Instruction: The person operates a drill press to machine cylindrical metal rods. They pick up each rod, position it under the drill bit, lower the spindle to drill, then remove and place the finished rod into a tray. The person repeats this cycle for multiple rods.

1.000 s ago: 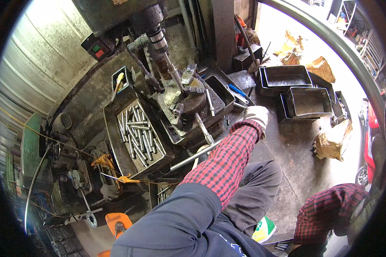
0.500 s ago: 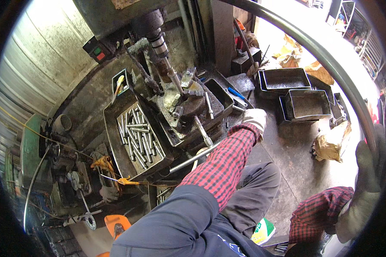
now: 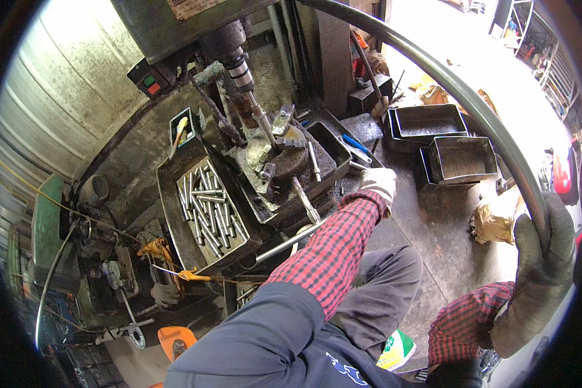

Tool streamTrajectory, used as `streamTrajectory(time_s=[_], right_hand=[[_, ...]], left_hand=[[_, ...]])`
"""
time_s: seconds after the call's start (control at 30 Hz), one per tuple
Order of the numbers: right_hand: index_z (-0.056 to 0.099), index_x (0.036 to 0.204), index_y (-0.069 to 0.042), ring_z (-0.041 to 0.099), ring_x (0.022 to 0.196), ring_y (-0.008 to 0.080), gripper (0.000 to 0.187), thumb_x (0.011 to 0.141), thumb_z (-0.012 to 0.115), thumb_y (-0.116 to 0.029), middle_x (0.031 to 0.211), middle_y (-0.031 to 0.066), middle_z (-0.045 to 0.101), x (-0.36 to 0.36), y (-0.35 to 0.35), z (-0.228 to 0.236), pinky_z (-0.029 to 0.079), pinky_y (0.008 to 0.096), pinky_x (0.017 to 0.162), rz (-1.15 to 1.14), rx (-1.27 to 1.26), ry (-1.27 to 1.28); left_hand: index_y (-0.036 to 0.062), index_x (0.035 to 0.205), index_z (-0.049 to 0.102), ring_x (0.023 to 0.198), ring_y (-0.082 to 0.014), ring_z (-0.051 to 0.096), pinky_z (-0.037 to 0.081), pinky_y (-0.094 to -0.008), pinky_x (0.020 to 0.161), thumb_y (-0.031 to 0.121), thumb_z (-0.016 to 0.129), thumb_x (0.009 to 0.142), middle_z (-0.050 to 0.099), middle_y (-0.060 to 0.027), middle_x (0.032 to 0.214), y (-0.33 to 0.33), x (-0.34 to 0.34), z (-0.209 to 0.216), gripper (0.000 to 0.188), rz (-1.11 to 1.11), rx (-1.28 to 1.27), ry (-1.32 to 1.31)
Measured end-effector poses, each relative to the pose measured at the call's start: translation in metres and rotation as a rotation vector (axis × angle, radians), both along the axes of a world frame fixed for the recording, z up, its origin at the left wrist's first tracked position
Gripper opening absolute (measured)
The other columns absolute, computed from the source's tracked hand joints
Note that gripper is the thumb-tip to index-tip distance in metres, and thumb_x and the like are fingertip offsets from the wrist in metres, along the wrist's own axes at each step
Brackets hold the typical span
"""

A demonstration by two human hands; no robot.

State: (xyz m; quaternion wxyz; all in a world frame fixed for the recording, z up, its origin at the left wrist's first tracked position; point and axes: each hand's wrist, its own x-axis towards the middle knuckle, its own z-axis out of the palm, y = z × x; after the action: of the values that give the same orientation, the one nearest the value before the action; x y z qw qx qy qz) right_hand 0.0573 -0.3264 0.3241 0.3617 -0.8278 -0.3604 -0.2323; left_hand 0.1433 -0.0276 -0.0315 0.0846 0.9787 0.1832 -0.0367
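Note:
My left hand (image 3: 377,183), in a pale glove, is closed at the right side of the drill press table, by a metal bar end. What its fingers hold is hidden. At the right edge, my right hand (image 3: 544,258), in a grey glove, wraps round a long curved dark bar (image 3: 462,87) that arches overhead. A drill bit (image 3: 261,118) points down from the spindle (image 3: 240,72) at a round fixture (image 3: 287,161) coated in metal shavings. A metal pin (image 3: 314,160) leans on the fixture, and a thicker rod (image 3: 306,200) sticks out from its front.
A metal tray (image 3: 165,187) of several steel pins (image 3: 208,205) stands left of the fixture. Stacked dark bins (image 3: 463,159) and a crumpled paper sack (image 3: 498,216) lie to the right. A brush (image 3: 179,131) and a red-green switch box (image 3: 150,80) are behind. A green machine (image 3: 50,226) stands far left.
My right hand and the curved bar have moved down and to the left. My left hand has shifted only slightly; the pins and fixture look unchanged.

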Motion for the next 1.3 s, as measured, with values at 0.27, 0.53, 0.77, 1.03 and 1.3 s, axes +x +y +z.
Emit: streamTrajectory(time_s=[0.27,0.53,0.77,1.03,1.3], right_hand=[[0.073,0.136,-0.001,0.076,0.105,0.0183,0.043,0.094,0.086,-0.002,0.118,0.0125,0.081,-0.007,0.007,-0.015,0.062,0.0328,0.096,-0.077,-0.017,-0.103],[0.075,0.134,0.000,0.075,0.102,0.0175,0.042,0.094,0.088,-0.003,0.115,0.0109,0.081,-0.014,0.011,-0.029,0.061,0.0310,0.095,-0.153,0.069,-0.022],[0.077,0.130,-0.001,0.075,0.095,0.0172,0.042,0.091,0.091,-0.004,0.109,0.0120,0.081,-0.019,0.022,-0.039,0.062,0.0320,0.090,-0.221,0.054,-0.020],[0.080,0.122,-0.001,0.077,0.093,0.0181,0.037,0.086,0.087,0.005,0.103,0.0126,0.081,-0.020,0.032,-0.052,0.064,0.0321,0.083,-0.207,0.010,-0.148],[0.073,0.115,0.001,0.071,0.084,0.0241,0.040,0.080,0.059,0.015,0.095,0.0129,0.074,-0.023,0.023,-0.068,0.059,0.0358,0.080,-0.298,-0.120,-0.108]], left_hand=[[0.0157,0.109,0.089,0.096,-0.0270,0.084,0.065,-0.0458,0.075,0.020,0.072,0.098,0.086,-0.0065,0.101,0.001,-0.013,0.012,0.021,-0.033,-0.002,0.004],[0.0104,0.107,0.087,0.097,-0.0315,0.084,0.065,-0.0483,0.082,0.021,0.068,0.101,0.086,-0.0136,0.103,-0.002,-0.021,0.019,0.023,0.010,-0.094,-0.066],[0.0062,0.124,0.081,0.105,-0.0344,0.082,0.065,-0.0483,0.088,0.035,0.072,0.101,0.083,-0.0201,0.110,0.003,-0.035,0.042,0.038,0.040,-0.181,-0.185],[0.0003,0.153,0.063,0.099,-0.0142,0.067,0.059,-0.0317,0.091,0.033,0.073,0.104,0.073,-0.0057,0.109,-0.094,-0.074,0.168,0.059,-0.208,-1.595,-0.866],[-0.0045,0.133,0.076,0.105,-0.0146,0.068,0.059,-0.0329,0.093,0.020,0.078,0.100,0.075,-0.0077,0.115,-0.153,-0.094,0.266,0.041,-0.332,-2.164,-0.817]])
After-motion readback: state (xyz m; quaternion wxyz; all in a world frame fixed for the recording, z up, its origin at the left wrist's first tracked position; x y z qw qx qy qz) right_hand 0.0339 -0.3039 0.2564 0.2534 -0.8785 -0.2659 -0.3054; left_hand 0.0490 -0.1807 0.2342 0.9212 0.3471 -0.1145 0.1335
